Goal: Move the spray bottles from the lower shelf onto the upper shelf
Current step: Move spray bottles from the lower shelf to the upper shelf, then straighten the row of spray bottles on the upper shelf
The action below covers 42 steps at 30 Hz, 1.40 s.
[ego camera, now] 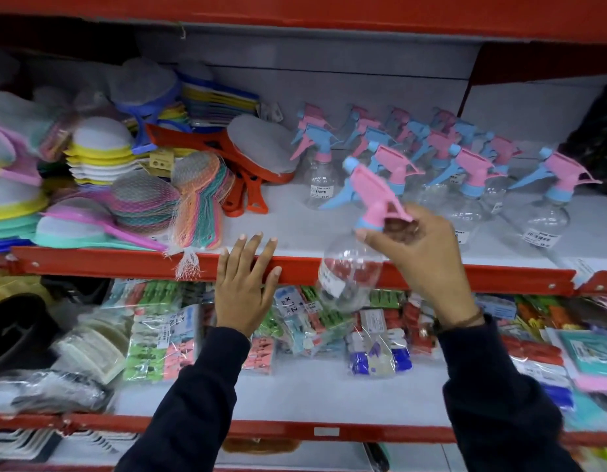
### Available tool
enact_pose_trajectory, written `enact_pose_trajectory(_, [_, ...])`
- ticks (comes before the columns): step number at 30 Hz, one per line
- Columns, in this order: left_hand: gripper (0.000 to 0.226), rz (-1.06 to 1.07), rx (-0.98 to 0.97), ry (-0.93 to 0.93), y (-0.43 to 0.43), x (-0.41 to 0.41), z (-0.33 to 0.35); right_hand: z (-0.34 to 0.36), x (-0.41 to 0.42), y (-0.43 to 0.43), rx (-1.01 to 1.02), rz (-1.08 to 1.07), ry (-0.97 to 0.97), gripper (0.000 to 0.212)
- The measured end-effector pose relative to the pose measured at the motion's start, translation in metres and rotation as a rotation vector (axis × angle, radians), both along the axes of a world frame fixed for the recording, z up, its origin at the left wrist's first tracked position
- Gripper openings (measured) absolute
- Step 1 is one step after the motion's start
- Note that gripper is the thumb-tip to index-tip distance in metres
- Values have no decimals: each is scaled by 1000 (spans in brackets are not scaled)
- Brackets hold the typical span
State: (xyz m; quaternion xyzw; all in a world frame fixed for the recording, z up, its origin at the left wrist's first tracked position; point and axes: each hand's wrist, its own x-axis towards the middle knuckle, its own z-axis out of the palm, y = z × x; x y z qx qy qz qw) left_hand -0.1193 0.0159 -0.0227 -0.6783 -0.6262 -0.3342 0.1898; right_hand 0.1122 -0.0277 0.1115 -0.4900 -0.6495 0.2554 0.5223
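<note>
My right hand (423, 253) grips a clear spray bottle (349, 270) by its pink trigger head, holding it in front of the red edge of the upper shelf (124, 264). The bottle's round body hangs tilted across that edge. My left hand (242, 284) rests flat on the same red edge, fingers spread, holding nothing. Several more clear spray bottles (465, 175) with pink and blue heads stand on the upper shelf behind, towards the right. The lower shelf (295, 393) shows no spray bottle that I can make out.
Stacked mesh strainers and netted plastic scoops (152, 195) crowd the upper shelf's left half, with orange-handled pieces (251, 185) beside them. Packs of clothes pegs (179, 338) in plastic bags fill the lower shelf. A bare white strip of upper shelf lies behind my left hand.
</note>
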Motion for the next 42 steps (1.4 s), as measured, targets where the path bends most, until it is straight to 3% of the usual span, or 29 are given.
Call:
enact_pose_trajectory(4, [47,0,-38,-4,-2,0,2,34,-22,34,138,-60,32,39])
enact_pose_trajectory(10, [47,-6,-65,-2,-3,-1,4,19,-61,93,153,-162,-13,22])
enact_pose_trajectory(20, [46,-16,-69,-5,-3,-2,3,-15,-74,120,229,-290,-121,37])
enact_pose_trajectory(25, [47,-23,-105,-25,-7,-1,5,-17,-70,120,135,-234,24,56])
enact_pose_trajectory(33, [48,-64,-89,-230,-9,17,34,-28,-53,99,7,-79,126,43])
enact_pose_trajectory(42, [59,-367,-587,-541,49,32,85,-39,-43,83,-98,-50,-56,51])
